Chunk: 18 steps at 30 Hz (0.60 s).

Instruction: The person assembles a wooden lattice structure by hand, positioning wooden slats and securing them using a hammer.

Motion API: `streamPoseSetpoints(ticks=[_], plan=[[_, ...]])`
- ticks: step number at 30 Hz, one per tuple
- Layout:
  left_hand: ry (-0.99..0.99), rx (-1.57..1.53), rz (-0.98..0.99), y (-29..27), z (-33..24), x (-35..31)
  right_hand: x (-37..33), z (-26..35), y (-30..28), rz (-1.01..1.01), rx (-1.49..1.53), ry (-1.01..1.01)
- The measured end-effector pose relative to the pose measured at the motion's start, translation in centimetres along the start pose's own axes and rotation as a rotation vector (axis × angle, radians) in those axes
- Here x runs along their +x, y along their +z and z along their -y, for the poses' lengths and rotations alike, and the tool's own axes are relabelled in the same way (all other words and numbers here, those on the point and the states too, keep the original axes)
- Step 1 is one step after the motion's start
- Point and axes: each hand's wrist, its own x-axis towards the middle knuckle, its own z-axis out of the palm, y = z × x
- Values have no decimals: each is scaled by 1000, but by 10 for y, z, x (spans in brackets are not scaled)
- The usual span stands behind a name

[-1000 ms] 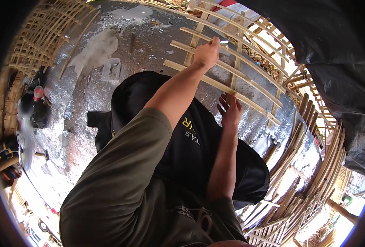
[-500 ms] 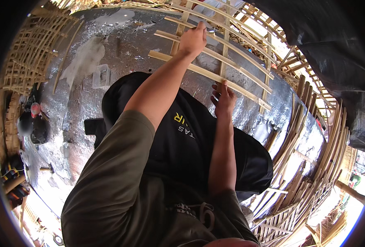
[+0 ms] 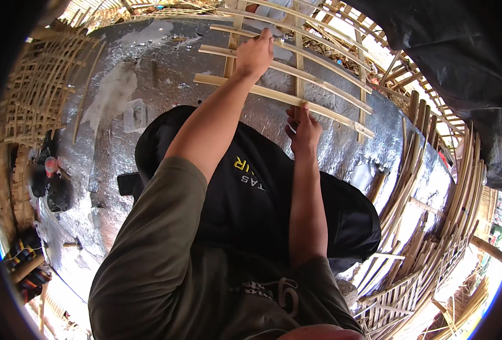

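A lattice of pale bamboo slats (image 3: 330, 111) lies ahead of me, its long strips crossed by several shorter cross-strips. My left hand (image 3: 255, 55) is closed around one of the inner slats, near the left cross-strip; the fingertips are partly hidden. At the lattice's near edge my right hand (image 3: 306, 130) pinches the closest slat where the middle cross-strip meets it. One finger or thumb rests on top of that slat, and the other fingers curl below it. Both forearms reach forward over my legs in black trousers (image 3: 222, 198).
A silvery foil sheet (image 3: 166, 85) covers the ground. On the left are a woven bamboo panel (image 3: 41, 93), a clear plastic container (image 3: 136, 115) and a hammer (image 3: 74, 245). Bundled bamboo strips (image 3: 460, 170) stand at the right, below a black sheet (image 3: 455, 79).
The lattice and both hands appear slightly further left and up in the picture; the whole view has shifted a little too. Both hands keep their hold on the slats.
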Motion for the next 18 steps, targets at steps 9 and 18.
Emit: streamPoseSetpoints(ticks=[9,18], plan=[[9,24,-83,8,2,4,0,-7,7,-34,-2,80],[97,48,-180,11,5,6,4,-9,5,-6,24,51]])
